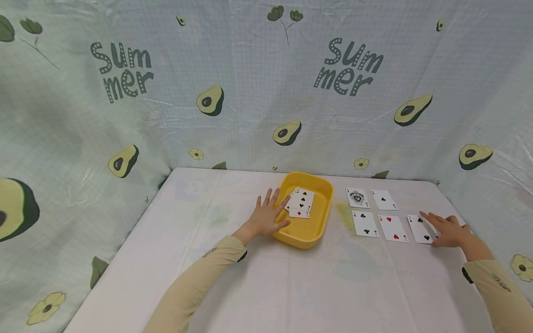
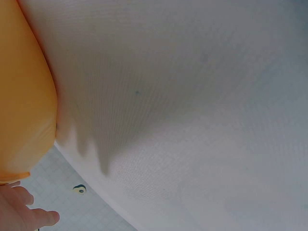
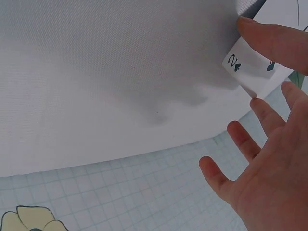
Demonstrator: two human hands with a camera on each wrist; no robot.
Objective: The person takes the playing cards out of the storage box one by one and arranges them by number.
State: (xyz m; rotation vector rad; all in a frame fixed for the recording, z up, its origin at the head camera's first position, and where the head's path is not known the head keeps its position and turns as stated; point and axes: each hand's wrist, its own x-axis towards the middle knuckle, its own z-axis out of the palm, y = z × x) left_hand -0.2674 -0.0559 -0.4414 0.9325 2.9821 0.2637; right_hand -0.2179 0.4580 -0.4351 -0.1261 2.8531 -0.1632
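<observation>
With fingers spread, my left hand [image 1: 265, 218] lies over the left rim of a yellow tray [image 1: 316, 236]; its thumb reaches over the inside. In the left wrist view, the tray's outer wall [image 2: 26, 101] fills the upper left, above part of that hand. Over at the right, my right hand [image 1: 451, 230] holds a two of spades playing card [image 1: 418, 227] by its edges. The right wrist view shows the thumb [image 3: 269, 41] across the card [image 3: 255, 62] and a fingertip at its corner, the card slightly bent. The other fingers are spread.
Left of the held card lie a two of hearts [image 1: 393, 228] and a two of clubs [image 1: 365, 224]. Behind them are an ace of spades [image 1: 357, 198] and an ace of clubs [image 1: 384, 200]. Inside the tray, a spades card [image 1: 302, 200] overlaps other cards. Printed cloth [image 1: 250, 69] hangs behind the table.
</observation>
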